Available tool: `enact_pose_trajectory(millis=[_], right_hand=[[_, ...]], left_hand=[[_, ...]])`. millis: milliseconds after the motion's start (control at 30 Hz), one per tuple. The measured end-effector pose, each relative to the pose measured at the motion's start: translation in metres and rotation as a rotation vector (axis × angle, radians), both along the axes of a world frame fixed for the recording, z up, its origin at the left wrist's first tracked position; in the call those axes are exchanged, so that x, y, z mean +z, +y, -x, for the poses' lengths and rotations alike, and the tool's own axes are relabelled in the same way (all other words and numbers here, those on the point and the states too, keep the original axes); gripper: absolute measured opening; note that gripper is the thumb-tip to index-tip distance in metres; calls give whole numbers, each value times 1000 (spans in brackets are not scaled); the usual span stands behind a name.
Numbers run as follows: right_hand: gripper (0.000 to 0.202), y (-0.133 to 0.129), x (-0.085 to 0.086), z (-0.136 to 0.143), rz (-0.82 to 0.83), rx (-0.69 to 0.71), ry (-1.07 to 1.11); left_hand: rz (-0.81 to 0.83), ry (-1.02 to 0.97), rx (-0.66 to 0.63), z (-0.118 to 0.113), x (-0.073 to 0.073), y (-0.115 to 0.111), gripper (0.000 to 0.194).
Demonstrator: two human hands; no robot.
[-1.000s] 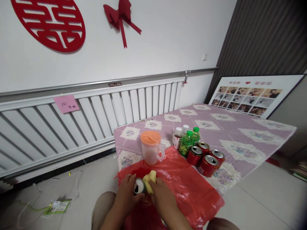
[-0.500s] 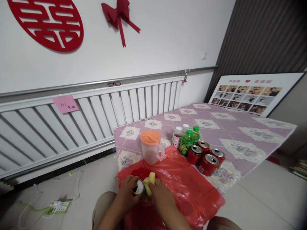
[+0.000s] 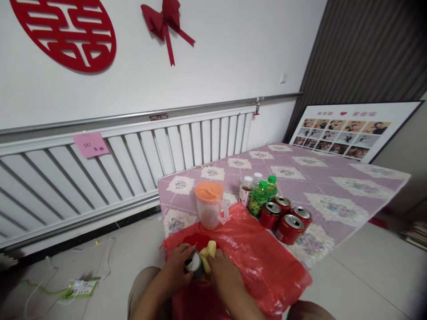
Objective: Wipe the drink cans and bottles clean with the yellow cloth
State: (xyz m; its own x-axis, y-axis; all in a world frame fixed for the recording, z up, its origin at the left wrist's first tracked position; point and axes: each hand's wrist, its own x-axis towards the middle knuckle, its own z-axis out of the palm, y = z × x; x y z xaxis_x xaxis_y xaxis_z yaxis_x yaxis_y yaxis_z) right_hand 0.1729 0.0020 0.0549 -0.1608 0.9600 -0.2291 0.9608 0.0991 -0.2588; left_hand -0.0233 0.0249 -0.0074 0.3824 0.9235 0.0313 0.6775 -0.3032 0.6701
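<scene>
My left hand (image 3: 180, 266) is wrapped around an opened drink can (image 3: 195, 263), whose silver top faces up toward me. Bunched in my right hand (image 3: 224, 272) is a yellow cloth (image 3: 211, 250), held against the can's right side. Both hands are over a red plastic bag (image 3: 260, 253) spread on the near corner of the table and over my lap. Just beyond them stands a clear plastic pitcher (image 3: 209, 212) with an orange lid. The fingertips of my right hand are partly hidden by the cloth.
Several red cans (image 3: 289, 229) and several small bottles (image 3: 259, 198) stand grouped to the right on the flowered tablecloth (image 3: 283, 171). Behind the table runs a white radiator (image 3: 133, 160). A power strip (image 3: 82, 288) with cables lies on the floor at left.
The can has shifted very slightly in my left hand, and the cloth has moved a little beside it. Everything else stays put.
</scene>
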Motion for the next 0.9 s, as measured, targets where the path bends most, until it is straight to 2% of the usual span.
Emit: enact_pose_trajectory(millis=[100, 200, 267, 333, 467, 567, 733, 900], right_hand=[[44, -2, 0, -2, -11, 3, 17], [45, -4, 6, -6, -34, 5, 46], [48, -5, 12, -7, -46, 2, 87], [53, -5, 17, -7, -54, -3, 129], [57, -4, 21, -5, -65, -9, 126], [53, -4, 14, -4, -41, -5, 75], [46, -4, 4, -4, -9, 7, 55], [51, 3, 13, -7, -36, 21, 82]], left_hand=[[38, 9, 57, -3, 3, -3, 86], [55, 34, 194, -12, 5, -9, 92], [29, 42, 288, -18, 5, -14, 84], [2, 25, 330, -23, 4, -17, 70], [-40, -31, 317, -24, 0, -18, 60], [-63, -50, 287, -21, -1, -16, 59], [-38, -51, 183, -15, -1, -10, 69], [-57, -78, 79, -13, 4, -6, 73]])
